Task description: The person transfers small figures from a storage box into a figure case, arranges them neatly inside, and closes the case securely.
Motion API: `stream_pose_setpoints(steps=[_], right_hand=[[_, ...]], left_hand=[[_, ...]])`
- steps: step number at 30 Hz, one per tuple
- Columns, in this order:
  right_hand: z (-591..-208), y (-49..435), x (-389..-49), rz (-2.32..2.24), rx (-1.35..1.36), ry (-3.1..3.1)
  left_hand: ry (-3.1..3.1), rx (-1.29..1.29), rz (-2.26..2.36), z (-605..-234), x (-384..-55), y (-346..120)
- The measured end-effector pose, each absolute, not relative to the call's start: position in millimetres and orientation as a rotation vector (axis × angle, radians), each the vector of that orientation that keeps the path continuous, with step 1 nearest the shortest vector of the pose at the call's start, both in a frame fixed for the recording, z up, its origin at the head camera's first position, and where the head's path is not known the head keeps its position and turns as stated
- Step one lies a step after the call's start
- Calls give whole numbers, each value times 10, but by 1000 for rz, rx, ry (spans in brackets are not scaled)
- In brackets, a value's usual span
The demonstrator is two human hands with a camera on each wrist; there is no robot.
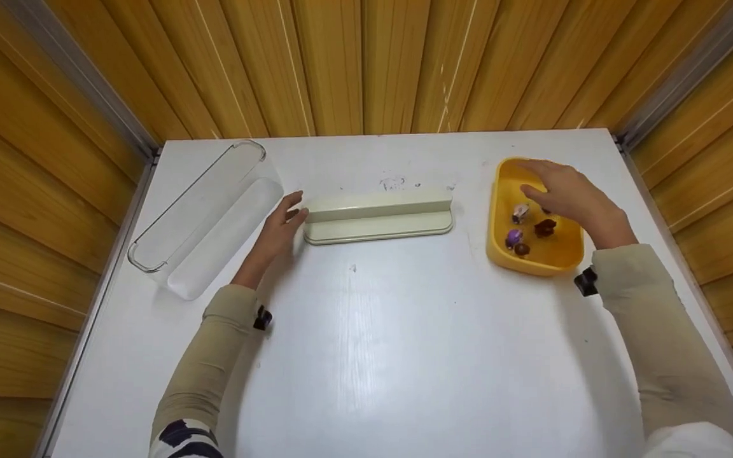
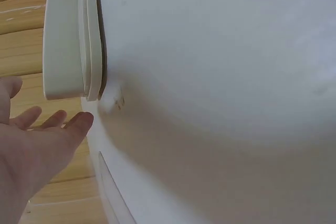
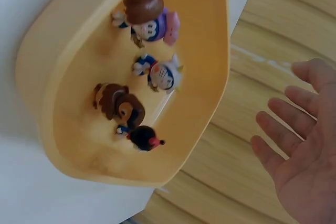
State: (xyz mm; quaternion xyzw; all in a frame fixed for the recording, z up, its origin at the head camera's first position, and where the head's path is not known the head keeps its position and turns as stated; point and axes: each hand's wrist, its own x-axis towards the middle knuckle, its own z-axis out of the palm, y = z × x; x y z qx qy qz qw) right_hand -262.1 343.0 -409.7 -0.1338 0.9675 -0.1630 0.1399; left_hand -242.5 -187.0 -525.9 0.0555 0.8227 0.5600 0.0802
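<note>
My left hand (image 1: 275, 234) is beside the left end of a pale cream stepped shelf (image 1: 379, 224). In the left wrist view its loosely bent fingers hold nothing, with a small gap to the shelf's end. Over the yellow tub (image 1: 497, 251) hovers my right hand (image 1: 573, 196), fingers extended and nothing in them. Several small toy figurines lie inside the tub: a white-headed figurine (image 3: 165, 74), a brown figurine (image 3: 119, 102), a black-haired figurine (image 3: 143, 138) and a purple figurine with a brown-haired one (image 3: 144, 3) against it.
A long clear plastic bin (image 1: 182, 219) lies slanted on the white table (image 1: 392, 343), left of my left hand. Wood-patterned panels (image 1: 366, 70) enclose the table at the back and both sides.
</note>
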Motion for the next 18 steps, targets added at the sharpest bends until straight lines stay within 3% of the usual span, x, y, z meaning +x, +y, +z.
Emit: stream_pose_setpoints(steps=[8,18], right_hand=[[-4220,3681,-2888,-548,-103,2623],[-4424,3845,-2881,-542,68,2526]], left_hand=[[2369,91,1820,-5362,-2493,-1874],[2405,70,1821,-5433,-2569,-1767]])
